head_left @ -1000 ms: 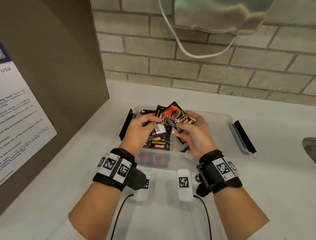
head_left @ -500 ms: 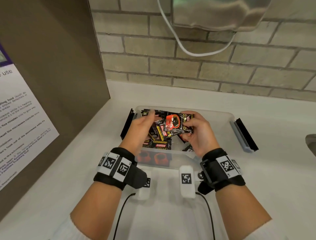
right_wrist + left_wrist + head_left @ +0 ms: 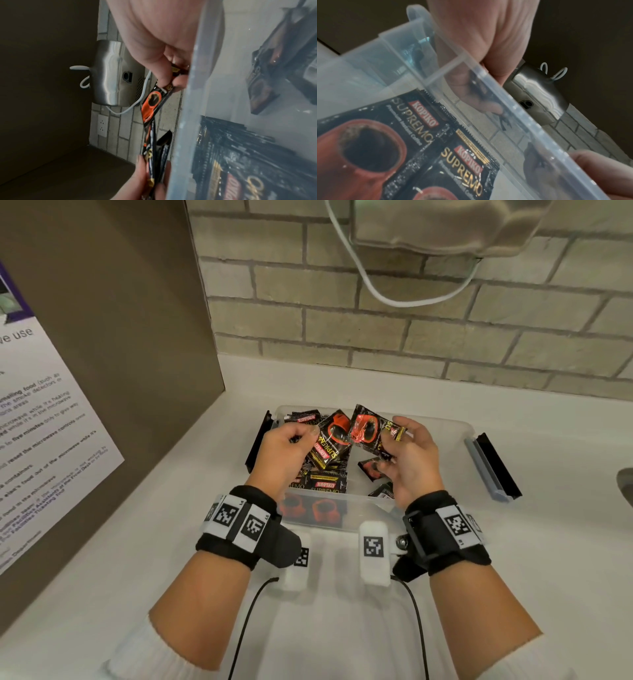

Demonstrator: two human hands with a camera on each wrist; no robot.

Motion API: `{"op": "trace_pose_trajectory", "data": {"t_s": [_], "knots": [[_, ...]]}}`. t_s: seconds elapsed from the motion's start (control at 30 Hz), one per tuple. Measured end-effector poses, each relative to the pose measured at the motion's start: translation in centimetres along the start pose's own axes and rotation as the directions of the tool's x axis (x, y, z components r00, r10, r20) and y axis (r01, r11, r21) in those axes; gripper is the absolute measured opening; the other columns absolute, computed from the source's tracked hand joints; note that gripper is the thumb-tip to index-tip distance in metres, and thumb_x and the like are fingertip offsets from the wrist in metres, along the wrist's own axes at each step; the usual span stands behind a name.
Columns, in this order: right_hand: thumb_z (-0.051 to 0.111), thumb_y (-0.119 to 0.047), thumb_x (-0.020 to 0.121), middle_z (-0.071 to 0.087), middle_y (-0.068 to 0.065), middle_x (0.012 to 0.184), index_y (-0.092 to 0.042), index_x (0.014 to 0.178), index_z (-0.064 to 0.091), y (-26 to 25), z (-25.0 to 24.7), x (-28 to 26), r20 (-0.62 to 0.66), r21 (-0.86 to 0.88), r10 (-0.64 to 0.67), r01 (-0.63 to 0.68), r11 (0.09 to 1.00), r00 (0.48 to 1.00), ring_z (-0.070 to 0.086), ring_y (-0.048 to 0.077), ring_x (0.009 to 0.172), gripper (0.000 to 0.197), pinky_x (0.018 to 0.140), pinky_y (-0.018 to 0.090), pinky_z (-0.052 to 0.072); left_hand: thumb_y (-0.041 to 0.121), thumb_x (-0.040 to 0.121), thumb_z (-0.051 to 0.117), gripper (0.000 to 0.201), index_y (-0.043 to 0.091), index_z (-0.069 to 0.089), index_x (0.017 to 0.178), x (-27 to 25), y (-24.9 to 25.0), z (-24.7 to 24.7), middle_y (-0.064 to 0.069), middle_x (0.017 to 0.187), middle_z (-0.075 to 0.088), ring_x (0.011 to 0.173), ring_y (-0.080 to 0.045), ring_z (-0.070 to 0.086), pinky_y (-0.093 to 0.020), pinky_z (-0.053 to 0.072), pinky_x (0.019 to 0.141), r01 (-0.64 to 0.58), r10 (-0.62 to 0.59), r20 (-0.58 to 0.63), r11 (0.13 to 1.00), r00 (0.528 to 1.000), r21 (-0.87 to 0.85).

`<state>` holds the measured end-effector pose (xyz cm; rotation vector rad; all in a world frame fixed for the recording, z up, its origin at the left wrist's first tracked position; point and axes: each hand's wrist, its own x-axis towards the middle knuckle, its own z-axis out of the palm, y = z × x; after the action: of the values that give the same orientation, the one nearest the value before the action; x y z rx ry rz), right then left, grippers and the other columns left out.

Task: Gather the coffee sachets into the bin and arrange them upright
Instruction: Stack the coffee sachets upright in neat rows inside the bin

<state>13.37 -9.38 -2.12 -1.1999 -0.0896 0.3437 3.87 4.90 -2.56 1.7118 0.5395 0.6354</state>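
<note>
A clear plastic bin [image 3: 445,426] stands on the white counter. Black Kopiko sachets [image 3: 323,487] stand against its near-left wall, also seen through the wall [image 3: 419,128]. A few more sachets [image 3: 372,468] lie loose on the bin floor. Above the bin my left hand [image 3: 308,437] grips a small bundle of sachets [image 3: 329,441], fingers curled round it. My right hand [image 3: 394,436] pinches a single sachet [image 3: 367,429] by its end, just right of the bundle. In the right wrist view that sachet [image 3: 152,102] hangs from thumb and finger, over the left hand's bundle [image 3: 154,148].
A brown panel [image 3: 130,320] with a printed notice [image 3: 41,433] walls off the left. A brick wall [image 3: 376,330] runs behind, with a steel unit [image 3: 445,224] and a white cable [image 3: 394,296] overhead. Black latches [image 3: 500,463] stick out from the bin's ends. A sink edge [image 3: 625,484] shows at right.
The hands held the sachets together as one bundle; now they have drawn apart. The right hand has pulled one sachet off to the right, and the left keeps the others.
</note>
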Motion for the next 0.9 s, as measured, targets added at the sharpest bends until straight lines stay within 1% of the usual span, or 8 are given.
{"op": "trace_pose_trajectory", "data": {"t_s": [0.1,0.27,0.37,0.47,0.57,0.7,0.77,0.9], "knots": [[0.055,0.007,0.087,0.061,0.0,0.091,-0.013,0.115,0.052,-0.1,0.2,-0.2,0.052,0.061,0.007,-0.011,0.998,0.999,0.056,0.013,0.075,0.035,0.043,0.018,0.043,0.023,0.091,0.057,0.018,0.009,0.067,0.099,0.1,-0.1,0.2,-0.002,0.103,0.065,0.1,-0.013,0.058,-0.022,0.041,0.09,-0.02,0.02,-0.065,1.0,0.998,0.01],[0.044,0.008,0.09,0.062,0.004,0.095,-0.011,0.107,0.055,-0.2,0.1,-0.2,0.157,0.228,-0.017,-0.02,0.973,0.988,0.06,0.015,0.081,0.028,0.059,0.02,0.049,0.025,0.092,0.056,0.021,0.009,0.065,0.102,0.2,-0.4,0.3,-0.002,0.104,0.065,0.098,-0.011,0.057,-0.018,0.042,0.084,-0.023,0.024,-0.111,1.0,0.994,0.016],[0.042,0.016,0.086,0.062,0.008,0.098,-0.008,0.123,0.049,-0.3,0.1,-0.3,0.167,0.186,-0.038,0.006,0.982,0.985,0.06,0.013,0.083,0.044,0.071,0.019,0.047,0.027,0.092,0.056,0.018,0.013,0.065,0.098,0.4,-0.5,0.3,-0.002,0.1,0.065,0.095,-0.013,0.058,-0.017,0.044,0.08,-0.014,0.013,-0.116,1.0,0.993,-0.002],[0.049,0.013,0.084,0.066,0.007,0.095,-0.004,0.118,0.055,-0.4,0.1,-0.4,0.179,0.125,-0.035,0.013,0.992,0.983,0.062,0.015,0.08,0.039,0.072,0.025,0.046,0.027,0.091,0.057,0.016,0.013,0.066,0.094,0.3,-0.4,0.2,-0.002,0.097,0.067,0.095,-0.016,0.061,-0.026,0.048,0.086,0.002,-0.005,-0.095,1.0,0.996,-0.031],[0.045,0.009,0.088,0.067,0.006,0.092,-0.008,0.109,0.062,-0.7,0.1,-0.8,0.206,0.183,-0.018,-0.02,0.983,0.978,0.063,0.021,0.083,0.032,0.072,0.031,0.052,0.024,0.091,0.057,0.018,0.012,0.068,0.098,0.1,0.0,-0.1,0.001,0.097,0.066,0.095,-0.014,0.061,-0.027,0.047,0.09,-0.019,0.018,-0.039,1.0,0.999,-0.008],[0.043,0.008,0.092,0.062,0.007,0.105,-0.016,0.134,0.046,-0.7,0.0,-0.9,0.233,0.21,-0.035,-0.015,0.978,0.972,0.066,0.017,0.085,0.048,0.071,0.032,0.058,0.025,0.089,0.061,0.022,0.01,0.069,0.102,0.2,0.9,-0.9,0.006,0.094,0.064,0.082,0.0,0.056,-0.004,0.041,0.071,-0.153,0.147,0.046,0.966,0.988,0.206],[0.05,0.009,0.088,0.063,0.011,0.105,-0.013,0.136,0.041,-0.6,0.0,-0.9,0.219,0.199,-0.029,-0.015,0.98,0.975,0.07,0.016,0.08,0.054,0.065,0.03,0.059,0.03,0.084,0.066,0.023,0.013,0.07,0.098,0.3,1.7,-1.3,0.01,0.088,0.062,0.077,0.005,0.054,-0.004,0.038,0.068,-0.192,0.172,0.09,0.928,0.981,0.32],[0.065,0.004,0.078,0.067,0.009,0.09,-0.006,0.117,0.057,-1.5,0.3,-1.1,0.242,-0.075,-0.067,0.087,0.993,0.968,0.069,0.015,0.07,0.042,0.074,0.044,0.055,0.031,0.077,0.073,0.019,0.014,0.071,0.083,1.2,3.5,-2.4,0.014,0.076,0.056,0.069,0.003,0.051,-0.004,0.035,0.06,-0.303,0.187,0.272,0.816,0.944,0.492]]}}
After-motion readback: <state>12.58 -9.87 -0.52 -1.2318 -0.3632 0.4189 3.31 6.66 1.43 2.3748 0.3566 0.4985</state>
